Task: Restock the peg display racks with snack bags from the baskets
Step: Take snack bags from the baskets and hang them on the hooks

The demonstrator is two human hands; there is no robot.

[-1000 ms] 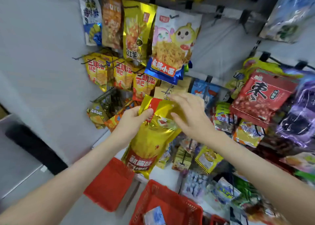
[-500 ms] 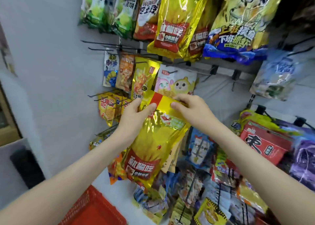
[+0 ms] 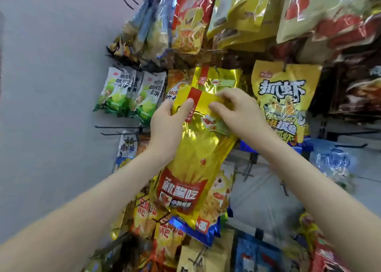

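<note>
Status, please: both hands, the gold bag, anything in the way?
Left hand and right hand both pinch the gold bag by its header. Bag held up before a matching hung bag, not yet hooked. The peg hidden behind it.

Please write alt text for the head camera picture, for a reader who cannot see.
A left hand and a right hand hold the top of a shiny yellow snack bag before a peg rack crowded with hanging snack bags.

This is a shop's snack section: bright packaged snack bags (image 3: 282,98) hang crowded in rows on black metal peg hooks (image 3: 117,127) fixed to a grey wall panel (image 3: 51,86).
</note>
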